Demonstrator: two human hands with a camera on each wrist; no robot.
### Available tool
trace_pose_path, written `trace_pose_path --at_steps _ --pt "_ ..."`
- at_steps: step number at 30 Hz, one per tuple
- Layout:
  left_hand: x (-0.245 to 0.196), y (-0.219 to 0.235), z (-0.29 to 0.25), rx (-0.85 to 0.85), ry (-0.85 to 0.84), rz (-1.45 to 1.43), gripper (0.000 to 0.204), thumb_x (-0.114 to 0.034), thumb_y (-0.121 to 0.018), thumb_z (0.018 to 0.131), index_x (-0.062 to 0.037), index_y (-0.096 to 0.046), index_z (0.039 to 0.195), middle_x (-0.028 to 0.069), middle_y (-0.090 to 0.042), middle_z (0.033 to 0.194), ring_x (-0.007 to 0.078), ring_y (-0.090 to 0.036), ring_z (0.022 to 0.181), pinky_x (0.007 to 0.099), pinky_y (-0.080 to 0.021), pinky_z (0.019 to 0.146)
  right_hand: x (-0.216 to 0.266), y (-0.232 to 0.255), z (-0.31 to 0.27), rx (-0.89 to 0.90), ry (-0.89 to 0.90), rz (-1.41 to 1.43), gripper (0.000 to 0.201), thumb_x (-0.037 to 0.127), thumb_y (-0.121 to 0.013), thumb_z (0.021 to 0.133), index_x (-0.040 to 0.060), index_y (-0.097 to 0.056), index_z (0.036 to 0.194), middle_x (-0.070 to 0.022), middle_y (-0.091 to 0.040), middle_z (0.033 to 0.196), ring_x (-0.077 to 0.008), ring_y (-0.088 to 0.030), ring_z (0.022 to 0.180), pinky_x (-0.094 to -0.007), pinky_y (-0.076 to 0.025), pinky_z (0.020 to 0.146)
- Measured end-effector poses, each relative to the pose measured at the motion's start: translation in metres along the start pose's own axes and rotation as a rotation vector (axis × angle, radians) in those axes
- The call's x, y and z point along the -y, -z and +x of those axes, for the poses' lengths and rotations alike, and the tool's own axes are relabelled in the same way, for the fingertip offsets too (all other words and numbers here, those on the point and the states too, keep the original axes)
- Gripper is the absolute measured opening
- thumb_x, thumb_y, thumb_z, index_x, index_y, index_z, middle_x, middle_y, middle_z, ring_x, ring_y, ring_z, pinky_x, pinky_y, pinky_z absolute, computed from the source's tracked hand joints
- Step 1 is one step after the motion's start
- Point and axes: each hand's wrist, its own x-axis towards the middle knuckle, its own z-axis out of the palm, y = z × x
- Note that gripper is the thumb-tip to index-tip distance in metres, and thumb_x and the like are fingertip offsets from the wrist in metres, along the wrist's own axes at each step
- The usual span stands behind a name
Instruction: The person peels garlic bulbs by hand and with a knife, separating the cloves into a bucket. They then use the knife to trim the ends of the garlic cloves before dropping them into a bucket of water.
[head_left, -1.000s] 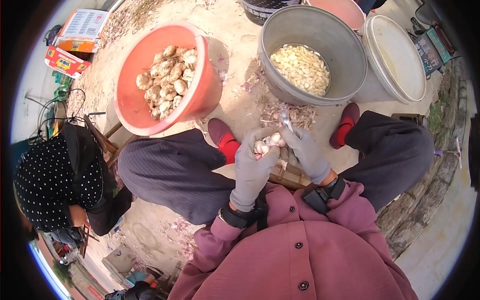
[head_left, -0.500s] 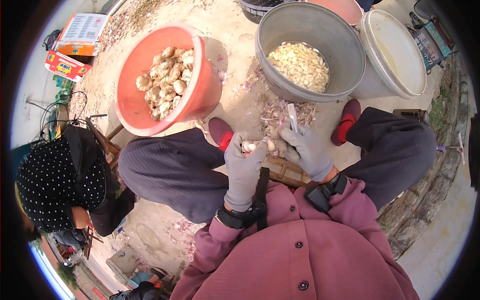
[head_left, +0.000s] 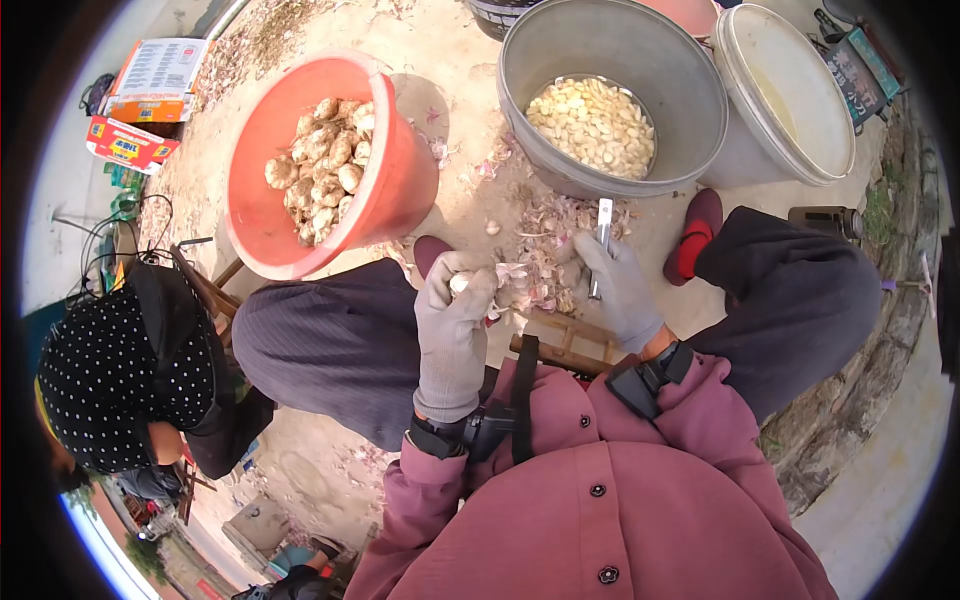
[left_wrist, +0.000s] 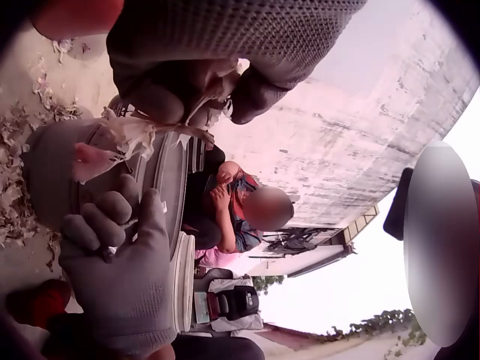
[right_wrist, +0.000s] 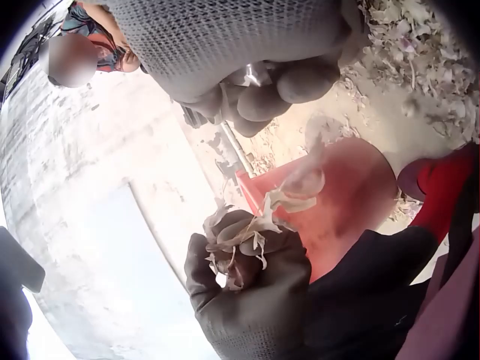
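Note:
In the head view the gloved left hand [head_left: 452, 335] curls round a garlic bulb [head_left: 460, 283], with loose papery skin [head_left: 513, 283] hanging at its fingertips. The gloved right hand [head_left: 622, 295], a little apart from it, grips a small knife [head_left: 604, 225] whose pale end points away from the body. In the right wrist view peeled skin [right_wrist: 259, 238] trails from the left hand [right_wrist: 251, 292]. The left wrist view shows the right hand [left_wrist: 124, 262] with fingers curled; the knife is mostly hidden there.
A red basin [head_left: 400, 190] of unpeeled bulbs stands ahead at left. A grey bucket [head_left: 515, 110] with peeled cloves is ahead at right, beside a white bucket [head_left: 725, 150]. Garlic skins [head_left: 555, 235] litter the ground. Another person [head_left: 125, 370] sits at the left.
The hands have separated: the left moved left with the bulb, the right slightly right with the knife. A small pale piece now lies on the ground between basin and bucket.

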Motion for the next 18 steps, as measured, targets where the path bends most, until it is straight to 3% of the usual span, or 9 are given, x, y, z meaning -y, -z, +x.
trace_pose_path --at_steps 5,7,8,9,10,15,18 --pt "-0.019 0.006 0.015 -0.112 -0.098 -0.024 0.021 -0.016 -0.054 0.099 0.0028 -0.058 0.106 0.0055 -0.059 0.087 0.0094 -0.055 0.070 0.0238 -0.049 0.065 -0.022 -0.001 0.018 0.054 -0.055 -0.063 0.029 0.029 -0.050 0.099 0.0026 -0.063 0.094 0.0002 -0.060 0.071 -0.0053 -0.054 0.061 -0.0223 -0.042 0.055" --pt "-0.014 0.012 0.024 -0.141 -0.081 -0.020 0.021 -0.016 -0.054 0.099 0.0029 -0.058 0.107 0.0049 -0.059 0.086 0.0086 -0.054 0.068 0.0231 -0.048 0.063 -0.032 -0.001 0.030 0.123 0.015 -0.466 0.027 0.025 -0.052 0.095 0.0007 -0.063 0.100 -0.0059 -0.064 0.075 -0.0131 -0.059 0.067 -0.0284 -0.047 0.063" --pt "-0.011 0.016 0.028 -0.157 -0.066 -0.014 0.021 -0.016 -0.054 0.099 0.0030 -0.058 0.107 0.0043 -0.059 0.085 0.0079 -0.053 0.066 0.0224 -0.047 0.061 -0.034 -0.003 0.037 0.125 0.011 -0.468 0.027 0.025 -0.052 0.095 0.0007 -0.063 0.100 -0.0059 -0.064 0.075 -0.0131 -0.059 0.067 -0.0284 -0.047 0.063" --pt "-0.005 0.021 0.031 -0.161 -0.066 -0.018 0.021 -0.016 -0.054 0.099 0.0030 -0.058 0.107 0.0043 -0.059 0.085 0.0079 -0.053 0.066 0.0224 -0.047 0.061 -0.034 -0.007 0.046 0.146 0.010 -0.592 0.029 0.025 -0.053 0.092 0.0006 -0.063 0.102 -0.0102 -0.065 0.078 -0.0192 -0.060 0.070 -0.0322 -0.047 0.067" --pt "0.003 0.028 0.033 -0.139 -0.028 -0.031 0.021 -0.016 -0.054 0.099 0.0027 -0.058 0.107 0.0032 -0.059 0.083 0.0063 -0.051 0.064 0.0210 -0.044 0.059 -0.036 -0.011 0.055 0.168 0.009 -0.716 0.031 0.026 -0.054 0.089 0.0005 -0.062 0.104 -0.0145 -0.065 0.081 -0.0253 -0.062 0.073 -0.0360 -0.048 0.070" --pt "0.013 0.037 0.031 -0.185 0.167 -0.048 0.024 -0.022 -0.055 0.100 0.0010 -0.059 0.105 -0.0004 -0.057 0.077 0.0012 -0.045 0.061 0.0159 -0.038 0.054 -0.078 -0.025 0.112 0.185 -0.010 -0.981 0.034 0.031 -0.053 0.086 0.0051 -0.061 0.107 -0.0182 -0.068 0.090 -0.0343 -0.065 0.088 -0.0411 -0.050 0.077" --pt "0.021 0.040 0.035 -0.238 0.248 -0.081 0.029 -0.028 -0.054 0.100 0.0010 -0.059 0.101 0.0008 -0.056 0.075 0.0026 -0.047 0.056 0.0197 -0.046 0.050 -0.098 -0.039 0.146 0.178 0.026 -1.134 0.039 0.032 -0.056 0.085 0.0084 -0.058 0.116 -0.0193 -0.065 0.105 -0.0363 -0.064 0.094 -0.0423 -0.050 0.082"
